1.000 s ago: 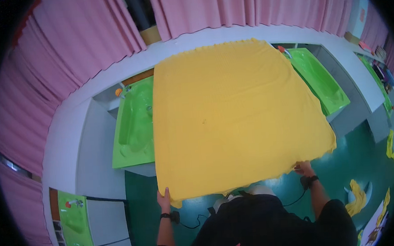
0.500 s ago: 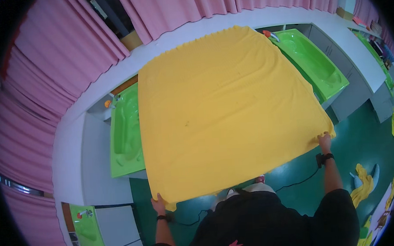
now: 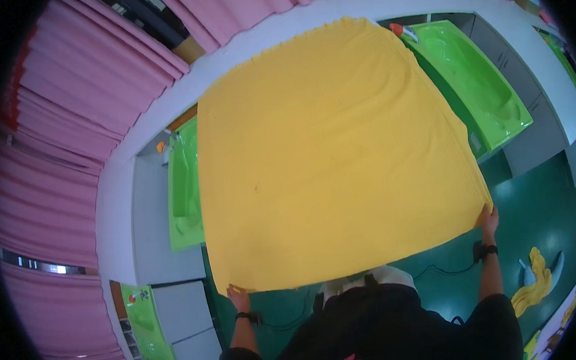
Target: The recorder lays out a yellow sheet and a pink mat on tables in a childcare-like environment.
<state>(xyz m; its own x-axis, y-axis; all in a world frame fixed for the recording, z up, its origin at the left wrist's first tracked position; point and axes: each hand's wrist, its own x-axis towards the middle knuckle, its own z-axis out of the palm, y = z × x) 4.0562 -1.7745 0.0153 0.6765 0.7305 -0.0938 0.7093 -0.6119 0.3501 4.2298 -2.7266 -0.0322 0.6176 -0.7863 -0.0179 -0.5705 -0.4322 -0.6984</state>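
A large yellow cloth (image 3: 325,152) spreads out in front of me, its far part reaching the white counter. My left hand (image 3: 237,300) grips its near left corner, fingers closed on the edge. At the near right corner, my right hand (image 3: 489,219) pinches the fabric. Between my hands the near edge hangs in a shallow curve above the floor. A few soft creases run across the right half, and a small dark mark shows left of the middle. What lies beneath the cloth is hidden.
Green basins flank the cloth, one at its left (image 3: 185,185) and one at its right (image 3: 472,82). A white counter (image 3: 121,162) curves along pink curtains (image 3: 56,114). On the green floor (image 3: 450,289) lie dark cables and a yellow-and-blue item (image 3: 537,281) at the right.
The cloth's near edge has drawn straighter and tighter between my hands. My right hand has shifted slightly outward, and the view has moved. Both hands keep their hold.
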